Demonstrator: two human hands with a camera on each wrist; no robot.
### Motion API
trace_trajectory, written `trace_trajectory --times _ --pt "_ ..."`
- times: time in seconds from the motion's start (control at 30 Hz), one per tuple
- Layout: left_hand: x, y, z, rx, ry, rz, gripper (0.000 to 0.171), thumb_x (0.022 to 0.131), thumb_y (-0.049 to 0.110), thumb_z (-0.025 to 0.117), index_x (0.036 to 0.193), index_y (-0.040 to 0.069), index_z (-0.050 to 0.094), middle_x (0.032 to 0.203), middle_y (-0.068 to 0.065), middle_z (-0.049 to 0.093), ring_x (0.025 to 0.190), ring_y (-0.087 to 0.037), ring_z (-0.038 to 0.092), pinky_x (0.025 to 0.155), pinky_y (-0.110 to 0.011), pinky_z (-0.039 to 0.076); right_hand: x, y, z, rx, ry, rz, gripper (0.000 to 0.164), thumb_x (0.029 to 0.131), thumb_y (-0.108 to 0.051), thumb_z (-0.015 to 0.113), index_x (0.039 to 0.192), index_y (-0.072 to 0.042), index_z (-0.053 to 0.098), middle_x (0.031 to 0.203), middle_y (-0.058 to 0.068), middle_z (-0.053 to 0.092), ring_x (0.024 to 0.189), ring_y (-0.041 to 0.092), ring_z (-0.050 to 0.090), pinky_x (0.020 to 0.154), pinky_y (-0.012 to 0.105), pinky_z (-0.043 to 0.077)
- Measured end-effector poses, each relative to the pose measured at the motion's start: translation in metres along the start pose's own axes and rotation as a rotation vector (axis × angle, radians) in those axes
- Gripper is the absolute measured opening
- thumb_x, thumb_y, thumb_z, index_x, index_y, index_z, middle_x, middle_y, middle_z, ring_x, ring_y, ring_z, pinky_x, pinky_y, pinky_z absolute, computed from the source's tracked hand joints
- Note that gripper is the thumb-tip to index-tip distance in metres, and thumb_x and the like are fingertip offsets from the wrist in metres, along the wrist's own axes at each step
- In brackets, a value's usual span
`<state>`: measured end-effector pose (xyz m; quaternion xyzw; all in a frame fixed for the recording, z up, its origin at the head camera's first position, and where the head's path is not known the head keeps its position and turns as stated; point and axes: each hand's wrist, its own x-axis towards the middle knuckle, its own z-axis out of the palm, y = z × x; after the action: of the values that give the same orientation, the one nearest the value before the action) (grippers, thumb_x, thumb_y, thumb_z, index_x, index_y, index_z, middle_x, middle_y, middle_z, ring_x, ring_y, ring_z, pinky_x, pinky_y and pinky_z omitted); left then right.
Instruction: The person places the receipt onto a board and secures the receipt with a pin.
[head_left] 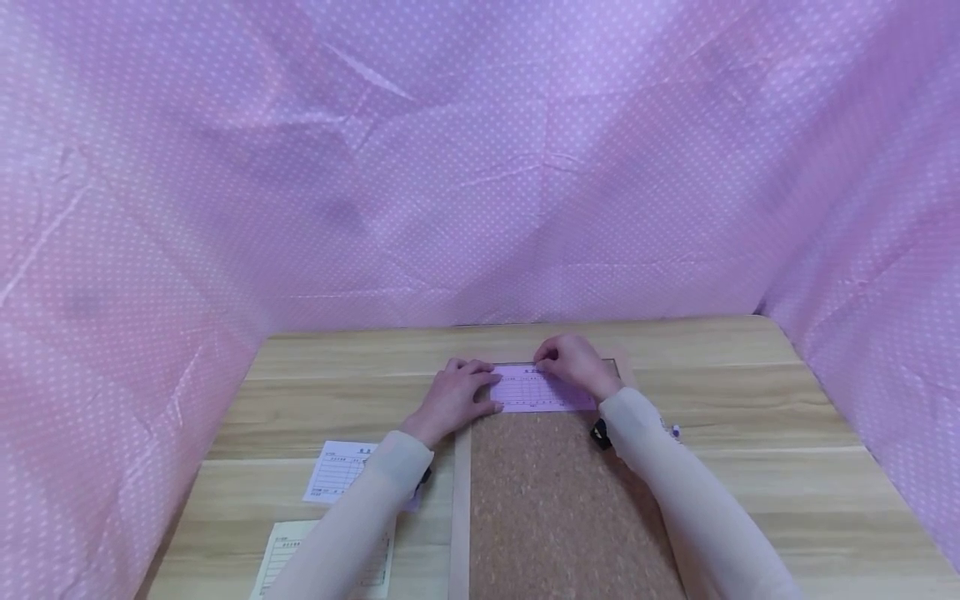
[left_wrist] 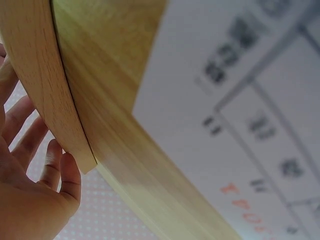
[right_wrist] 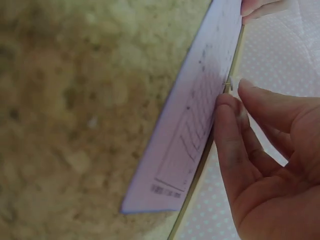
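Note:
A pink printed form (head_left: 517,395) lies across the top of a cork board (head_left: 555,500) with a pale wooden frame (head_left: 460,533). My left hand (head_left: 453,396) rests at the form's left end and the board's left edge, fingers spread and touching the paper. In the left wrist view, its fingers lie along the wooden frame (left_wrist: 40,75). My right hand (head_left: 573,362) is at the form's top edge. The right wrist view shows a small push pin (right_wrist: 227,86) with a thin metal shaft at that edge, pinched between thumb and forefinger; its head is partly hidden.
Left of the board, a white form (head_left: 330,475) lies on the wooden table (head_left: 750,400), with a pale yellow form (head_left: 281,550) nearer me, partly covered by my left sleeve. Small objects (head_left: 676,432) show beside my right forearm. Pink dotted cloth (head_left: 480,167) surrounds the table.

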<state>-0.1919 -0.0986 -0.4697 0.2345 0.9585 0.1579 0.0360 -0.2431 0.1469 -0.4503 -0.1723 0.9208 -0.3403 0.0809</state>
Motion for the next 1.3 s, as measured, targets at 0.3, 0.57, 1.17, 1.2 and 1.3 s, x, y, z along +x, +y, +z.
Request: trace_trajectory --times 0.3,0.57,1.17,1.2,1.3 --pt "0.0006 0.0007 -0.0002 -0.019 0.002 -0.004 0.053 0.093 0.042 0.077 0.137 0.014 0.068 0.148 -0.006 0.057 0.131 -0.034 0.047 0.105 -0.055 0.041 0.0002 0.0058 0.0011 0.038 -0.002 0.004 0.01 0.092 -0.001 0.072 0.097 -0.004 0.08 0.094 0.006 0.077 0.089 0.02 0.067 0.086 0.04 0.054" --pt "0.0017 -0.0001 -0.0009 -0.024 -0.01 -0.012 0.054 0.093 0.043 0.077 0.138 0.015 0.068 0.149 -0.005 0.056 0.133 -0.035 0.045 0.107 -0.056 0.039 0.0007 0.0086 0.0023 0.061 0.015 0.015 0.011 0.093 0.0 0.071 0.098 -0.003 0.08 0.095 0.007 0.077 0.089 0.02 0.067 0.084 0.04 0.054" --pt "0.0012 0.0001 0.0011 -0.013 -0.018 -0.03 0.053 0.093 0.044 0.076 0.138 0.016 0.068 0.149 -0.005 0.056 0.133 -0.032 0.045 0.108 -0.054 0.039 0.0008 0.0098 0.0068 0.055 0.036 0.018 0.01 0.092 -0.001 0.072 0.096 -0.003 0.081 0.096 0.008 0.078 0.088 0.019 0.067 0.082 0.037 0.055" --pt "0.0012 0.0002 0.0011 -0.014 -0.019 -0.029 0.053 0.093 0.044 0.076 0.138 0.016 0.068 0.15 -0.005 0.056 0.133 -0.032 0.045 0.108 -0.054 0.039 0.0007 0.0097 0.0069 0.054 0.037 0.021 0.01 0.092 -0.001 0.072 0.096 -0.003 0.082 0.096 0.008 0.078 0.088 0.019 0.067 0.082 0.037 0.054" --pt "0.001 0.0006 0.0008 -0.012 -0.018 -0.025 0.054 0.093 0.044 0.076 0.138 0.016 0.068 0.149 -0.005 0.056 0.133 -0.033 0.046 0.107 -0.054 0.039 0.0007 0.0093 0.0067 0.045 0.038 0.021 0.011 0.092 0.0 0.072 0.096 -0.003 0.082 0.097 0.008 0.078 0.088 0.019 0.067 0.082 0.037 0.054"
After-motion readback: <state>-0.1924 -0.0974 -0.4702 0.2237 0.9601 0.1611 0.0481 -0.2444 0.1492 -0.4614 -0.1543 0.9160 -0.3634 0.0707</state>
